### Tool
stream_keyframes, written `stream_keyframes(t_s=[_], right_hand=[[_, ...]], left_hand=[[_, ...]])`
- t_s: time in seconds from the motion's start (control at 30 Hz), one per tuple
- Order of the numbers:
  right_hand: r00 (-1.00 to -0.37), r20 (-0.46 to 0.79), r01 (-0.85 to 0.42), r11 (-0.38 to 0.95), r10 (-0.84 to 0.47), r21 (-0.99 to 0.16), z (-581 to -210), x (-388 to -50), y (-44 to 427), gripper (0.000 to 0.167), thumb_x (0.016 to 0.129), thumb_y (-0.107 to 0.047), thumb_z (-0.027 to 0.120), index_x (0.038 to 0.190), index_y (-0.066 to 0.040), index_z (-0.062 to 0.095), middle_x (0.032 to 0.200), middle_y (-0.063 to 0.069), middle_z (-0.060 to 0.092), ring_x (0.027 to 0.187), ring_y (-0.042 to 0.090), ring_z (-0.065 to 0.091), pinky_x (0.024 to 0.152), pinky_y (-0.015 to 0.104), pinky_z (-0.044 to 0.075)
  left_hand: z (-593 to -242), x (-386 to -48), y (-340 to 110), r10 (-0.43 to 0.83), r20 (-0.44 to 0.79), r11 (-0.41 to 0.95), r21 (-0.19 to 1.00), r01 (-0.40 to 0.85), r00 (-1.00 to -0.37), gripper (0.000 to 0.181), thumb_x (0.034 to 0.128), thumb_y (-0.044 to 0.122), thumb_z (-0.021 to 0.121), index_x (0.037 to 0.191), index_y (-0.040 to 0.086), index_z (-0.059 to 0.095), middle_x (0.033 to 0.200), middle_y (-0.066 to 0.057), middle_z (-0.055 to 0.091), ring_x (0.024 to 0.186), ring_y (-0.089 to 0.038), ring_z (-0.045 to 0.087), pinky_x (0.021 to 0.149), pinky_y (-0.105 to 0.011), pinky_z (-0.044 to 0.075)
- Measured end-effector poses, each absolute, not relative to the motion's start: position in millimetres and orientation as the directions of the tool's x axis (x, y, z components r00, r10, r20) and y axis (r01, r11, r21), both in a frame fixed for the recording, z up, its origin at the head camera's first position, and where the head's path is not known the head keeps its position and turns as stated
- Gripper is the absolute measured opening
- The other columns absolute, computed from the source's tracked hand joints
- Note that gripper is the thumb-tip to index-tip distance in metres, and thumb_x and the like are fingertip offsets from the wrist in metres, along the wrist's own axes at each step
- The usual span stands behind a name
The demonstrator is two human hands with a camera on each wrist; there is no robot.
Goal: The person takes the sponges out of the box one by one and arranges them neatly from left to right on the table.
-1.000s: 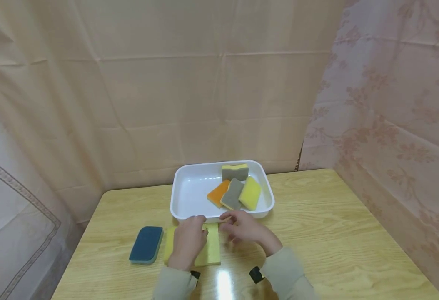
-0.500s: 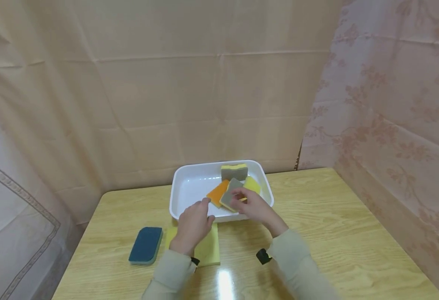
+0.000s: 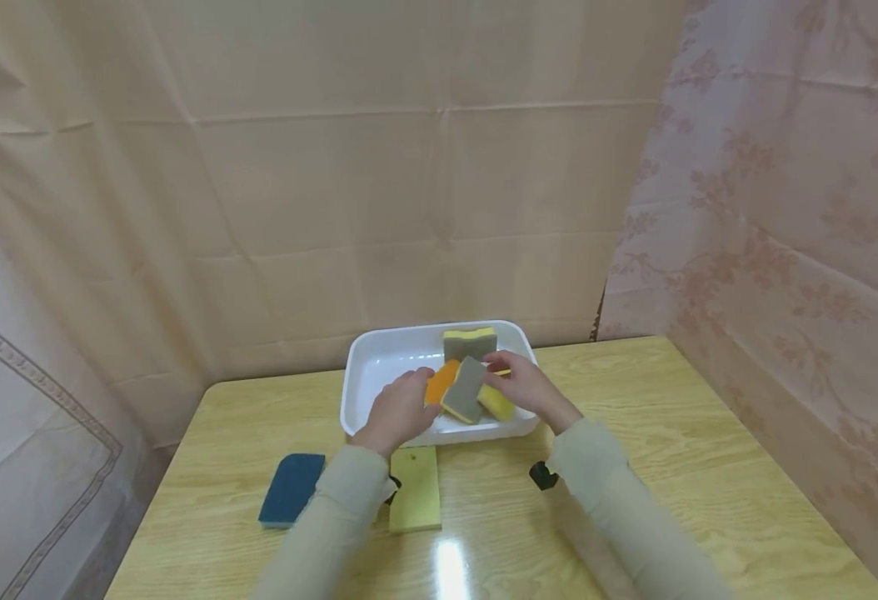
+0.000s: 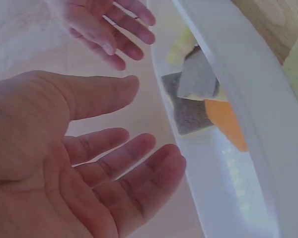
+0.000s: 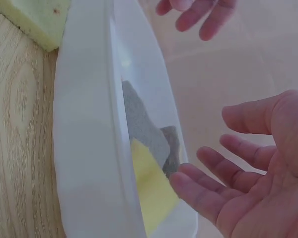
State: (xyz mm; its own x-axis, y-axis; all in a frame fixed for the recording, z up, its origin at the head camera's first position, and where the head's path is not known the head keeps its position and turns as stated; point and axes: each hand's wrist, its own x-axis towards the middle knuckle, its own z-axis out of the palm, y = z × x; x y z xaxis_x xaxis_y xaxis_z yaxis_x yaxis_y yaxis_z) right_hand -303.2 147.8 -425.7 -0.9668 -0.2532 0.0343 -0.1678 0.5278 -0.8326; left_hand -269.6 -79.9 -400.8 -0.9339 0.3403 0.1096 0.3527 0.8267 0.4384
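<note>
Tray (image 3: 382,367) with sponges (image 3: 464,393), on wooden table (image 3: 709,467)

Head view. Left hand (image 3: 401,408): over the tray's near rim, covering part of the orange sponge (image 3: 442,381). Right hand (image 3: 525,390): above the yellow sponge (image 3: 495,404), concealing its upper part; fingertip contact cannot be told. Grey-faced sponge (image 3: 463,396): between the hands, overlapping the orange one. Grey-and-yellow sponge (image 3: 469,345): on edge at the back of the tray. Outside, on the table: dark blue sponge (image 3: 285,492), right edge covered by the left sleeve (image 3: 349,492); pale yellow sponge (image 3: 415,492), just in front of the tray.

Left wrist view. Left hand: palm showing, fingers extended, thumb apart, grip released; wrist cropped. Tray contents partly behind its wall.

Right wrist view. Right hand: fingers loosely extended, grip released. Yellow and grey sponges partly masked by the tray wall; left hand cut off at top.
</note>
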Motion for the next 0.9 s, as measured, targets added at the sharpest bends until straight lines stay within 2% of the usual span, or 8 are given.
stream_keyframes(t_s=[0.23, 0.5, 0.73, 0.9], right_hand=[[-0.979, -0.006, -0.083, 0.424, -0.205, -0.902, -431, -319, 146, 0.044, 0.102, -0.011, 0.057, 0.142, 0.007, 0.048, 0.14, 0.028, 0.054, 0.128, 0.041, 0.052, 0.1, 0.046, 0.05], [-0.984, 0.079, -0.138, 0.406, -0.16, -0.903, -437, -340, 138, 0.044, 0.1, -0.007, 0.058, 0.14, 0.008, 0.051, 0.136, 0.028, 0.056, 0.125, 0.04, 0.053, 0.105, 0.049, 0.046], [-0.989, -0.003, -0.045, 0.314, -0.151, -0.948, -441, -351, 131, 0.045, 0.102, -0.007, 0.053, 0.143, 0.01, 0.047, 0.142, 0.03, 0.051, 0.124, 0.04, 0.053, 0.104, 0.047, 0.047], [-0.989, -0.019, -0.038, 0.372, -0.15, -0.927, -447, -356, 123, 0.043, 0.102, -0.007, 0.054, 0.141, 0.01, 0.05, 0.142, 0.027, 0.053, 0.126, 0.04, 0.053, 0.104, 0.047, 0.047]], left_hand=[[-401, -297, -72, 0.391, 0.054, 0.804, 0.465, 0.37, -0.919, 0.054, 0.0915, 0.017, 0.073, 0.138, -0.005, 0.054, 0.134, -0.021, 0.061, 0.12, -0.036, 0.059, 0.103, -0.048, 0.047], [-412, -314, -65, 0.428, -0.023, 0.765, 0.542, 0.349, -0.903, 0.053, 0.0909, 0.013, 0.071, 0.136, -0.009, 0.053, 0.129, -0.024, 0.062, 0.118, -0.037, 0.06, 0.102, -0.047, 0.048], [-418, -324, -62, 0.434, -0.079, 0.773, 0.545, 0.326, -0.897, 0.057, 0.0885, 0.016, 0.074, 0.136, -0.009, 0.054, 0.131, -0.025, 0.062, 0.119, -0.037, 0.06, 0.102, -0.046, 0.048], [-419, -330, -62, 0.441, -0.098, 0.781, 0.533, 0.327, -0.892, 0.055, 0.0878, 0.015, 0.074, 0.134, -0.008, 0.056, 0.131, -0.023, 0.063, 0.119, -0.036, 0.06, 0.103, -0.046, 0.047]])
